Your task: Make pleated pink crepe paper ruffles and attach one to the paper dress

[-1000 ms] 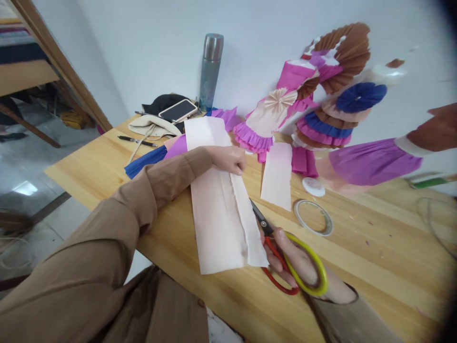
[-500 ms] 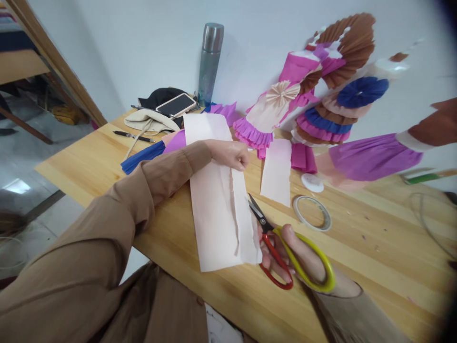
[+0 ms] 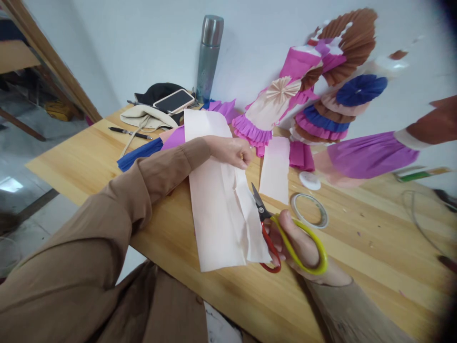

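A long sheet of pale pink crepe paper (image 3: 214,224) lies across the table in front of me. Its right part, a narrow strip (image 3: 254,221), stands partly split off along a rough edge. My left hand (image 3: 233,151) is closed in a fist on the paper's upper right side, pinching it. In my right hand (image 3: 300,245) are scissors (image 3: 262,210) with one yellow and one red handle, thumb through the yellow loop. Their dark blades point up and away, just right of the strip. Whether the blades touch the paper I cannot tell.
Beyond the sheet lie a smaller pale paper piece (image 3: 274,169), a tape roll (image 3: 309,210) and a white disc (image 3: 310,180). Ruffled paper dresses (image 3: 273,107) lean by the wall. A flask (image 3: 209,62), phone (image 3: 174,101) and pen (image 3: 130,133) are at the back left.
The strip has opened outward to the right, away from the sheet. My right hand and the scissors have shifted slightly up, with the blades now closer together. My left hand stays on the paper.
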`<state>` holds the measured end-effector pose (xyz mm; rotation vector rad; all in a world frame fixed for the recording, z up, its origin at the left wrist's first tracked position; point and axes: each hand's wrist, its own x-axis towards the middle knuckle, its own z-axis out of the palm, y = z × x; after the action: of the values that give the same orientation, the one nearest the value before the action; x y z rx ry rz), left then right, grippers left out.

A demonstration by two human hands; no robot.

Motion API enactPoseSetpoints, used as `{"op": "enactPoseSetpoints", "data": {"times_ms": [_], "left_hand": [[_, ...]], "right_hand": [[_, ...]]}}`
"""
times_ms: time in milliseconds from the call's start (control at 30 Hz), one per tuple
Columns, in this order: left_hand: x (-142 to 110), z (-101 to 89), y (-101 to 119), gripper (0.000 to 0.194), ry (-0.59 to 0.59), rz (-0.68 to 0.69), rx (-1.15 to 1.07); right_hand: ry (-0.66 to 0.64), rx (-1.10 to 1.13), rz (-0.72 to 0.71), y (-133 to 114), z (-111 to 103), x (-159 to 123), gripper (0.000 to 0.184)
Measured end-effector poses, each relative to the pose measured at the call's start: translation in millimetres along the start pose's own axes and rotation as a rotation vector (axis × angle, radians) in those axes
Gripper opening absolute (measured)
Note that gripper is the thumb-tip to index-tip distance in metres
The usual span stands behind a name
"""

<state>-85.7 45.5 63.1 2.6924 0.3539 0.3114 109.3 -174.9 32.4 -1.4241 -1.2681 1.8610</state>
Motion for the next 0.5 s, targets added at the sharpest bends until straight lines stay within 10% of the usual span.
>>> {"op": "enactPoseSetpoints", "data": {"times_ms": [133, 500], "left_hand": [[0, -5.9, -1, 0.018, -0.148, 0.098, -0.183], [-4, -13.9, 1, 0.018, -0.106, 0.107, -0.224]], "right_hand": [[-0.041, -0.017, 0.014, -4, 2, 1, 0.081], [0.03, 0.053, -0.064, -3, 9, 1, 0.071]]}}
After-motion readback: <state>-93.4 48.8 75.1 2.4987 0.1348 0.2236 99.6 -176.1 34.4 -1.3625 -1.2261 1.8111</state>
